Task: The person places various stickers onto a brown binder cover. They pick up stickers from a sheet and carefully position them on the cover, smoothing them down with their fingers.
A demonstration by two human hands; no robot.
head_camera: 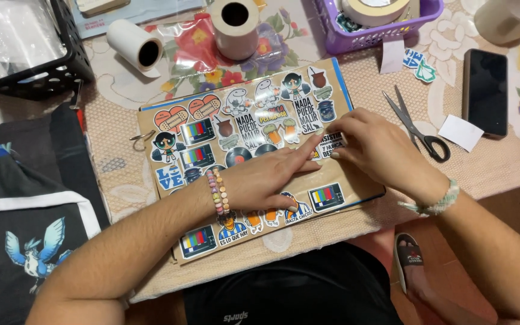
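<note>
**Sticker board mostly covered, one sticker going down near its right edge**

Brown cardboard board with a blue border [356,180] lies on the floral-cloth surface [501,162], tilted, near the front edge in front of the person. Most of its face already carries stickers: heart pair and cartoon figures along the far edge, colour-bar TV stickers down the left and near edges, text stickers in the middle. Bare cardboard remains mainly at the right half, between the hands and the near-right corner, so judged well past halfway with a patch left to fill.

Left hand [266,180], beaded bracelet at the wrist, lies flat on the board middle, fingers extended and holding nothing, index tip pointing at the small white rectangular text sticker [331,145]. Right hand [380,150], pale woven bracelet, has its fingers curled down onto that sticker's right end, pressing or pinching it; whether it is fully stuck, cannot tell. The sticker sits near the board's right edge, about midway along.

Off the board: black-handled scissors [419,127] just right of it, black phone [485,90] toward the right edge of the surface, white paper scrap [460,132] between them, white paper rolls [133,43] at the far side, purple plastic basket [386,30] with a tape roll at the far right, black crate [70,54] at the far-left corner.
</note>
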